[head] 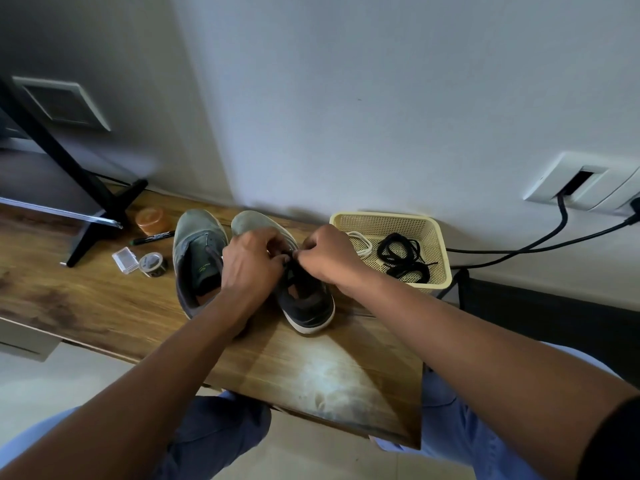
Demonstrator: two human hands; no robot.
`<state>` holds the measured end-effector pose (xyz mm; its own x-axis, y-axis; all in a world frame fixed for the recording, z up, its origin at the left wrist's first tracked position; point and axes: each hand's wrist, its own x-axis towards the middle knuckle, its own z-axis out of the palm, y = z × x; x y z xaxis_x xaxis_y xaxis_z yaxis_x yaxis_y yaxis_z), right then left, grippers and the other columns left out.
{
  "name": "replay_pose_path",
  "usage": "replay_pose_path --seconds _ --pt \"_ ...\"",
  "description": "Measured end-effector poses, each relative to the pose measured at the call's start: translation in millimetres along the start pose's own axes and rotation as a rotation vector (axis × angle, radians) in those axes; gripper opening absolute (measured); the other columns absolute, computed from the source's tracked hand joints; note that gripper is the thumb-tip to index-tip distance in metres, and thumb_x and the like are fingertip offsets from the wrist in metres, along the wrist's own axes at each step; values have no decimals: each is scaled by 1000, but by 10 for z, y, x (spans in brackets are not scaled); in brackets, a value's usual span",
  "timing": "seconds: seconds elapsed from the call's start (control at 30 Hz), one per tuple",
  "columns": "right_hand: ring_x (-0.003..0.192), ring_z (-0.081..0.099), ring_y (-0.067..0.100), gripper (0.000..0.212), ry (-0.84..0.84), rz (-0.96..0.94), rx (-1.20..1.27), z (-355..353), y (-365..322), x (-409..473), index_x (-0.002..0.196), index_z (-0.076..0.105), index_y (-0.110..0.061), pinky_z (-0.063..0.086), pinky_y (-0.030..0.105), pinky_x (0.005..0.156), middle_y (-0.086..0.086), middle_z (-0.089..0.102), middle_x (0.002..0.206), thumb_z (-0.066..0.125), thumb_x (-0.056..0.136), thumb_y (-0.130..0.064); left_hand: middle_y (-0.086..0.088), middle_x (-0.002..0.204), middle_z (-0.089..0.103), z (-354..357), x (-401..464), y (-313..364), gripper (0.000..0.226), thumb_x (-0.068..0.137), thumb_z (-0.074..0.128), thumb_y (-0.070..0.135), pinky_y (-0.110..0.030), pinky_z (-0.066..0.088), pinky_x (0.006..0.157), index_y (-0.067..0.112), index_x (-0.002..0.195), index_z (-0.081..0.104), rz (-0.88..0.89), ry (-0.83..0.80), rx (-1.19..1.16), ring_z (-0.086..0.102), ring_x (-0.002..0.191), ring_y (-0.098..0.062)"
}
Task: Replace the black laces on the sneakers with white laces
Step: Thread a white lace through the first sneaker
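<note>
Both hands (294, 259) pinch the black lace (290, 268) on the right suede sneaker (304, 306).

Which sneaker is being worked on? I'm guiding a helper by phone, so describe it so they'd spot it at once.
On the wooden table by the wall stand two grey-green sneakers. It is the right sneaker, the one nearer the cream basket. Unlike its neighbour, the left sneaker, both hands are at its black lace.
</note>
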<state>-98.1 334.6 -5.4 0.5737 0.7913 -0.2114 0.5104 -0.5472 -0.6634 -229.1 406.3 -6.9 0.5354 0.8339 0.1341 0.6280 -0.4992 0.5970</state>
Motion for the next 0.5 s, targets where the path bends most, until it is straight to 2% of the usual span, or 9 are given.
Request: replay_pose_path --seconds 0.17,0.33,0.5 --pt "90 73 30 13 -18 67 170 25 33 15 83 77 -15 59 37 78 12 77 91 81 88 -26 13 76 74 -47 54 6 18 74 83 13 -24 42 75 29 77 78 -117 -47 -33 69 81 -12" --pt "88 71 22 17 13 -4 50 33 29 17 85 80 -15 45 26 68 6 76 88 83 84 -32 18 74 74 -62 99 -14 21 74 74 15 -21 49 74 35 75 81 -271 -89 -142 68 85 -4" --pt "89 69 23 15 34 -113 5 82 34 -37 90 78 -12 52 31 75 6 75 90 82 84 -25 17 75 73 -18 101 -45 10 75 82 27 -24 50 73 37 73 80 -371 -74 -201 66 82 -2"
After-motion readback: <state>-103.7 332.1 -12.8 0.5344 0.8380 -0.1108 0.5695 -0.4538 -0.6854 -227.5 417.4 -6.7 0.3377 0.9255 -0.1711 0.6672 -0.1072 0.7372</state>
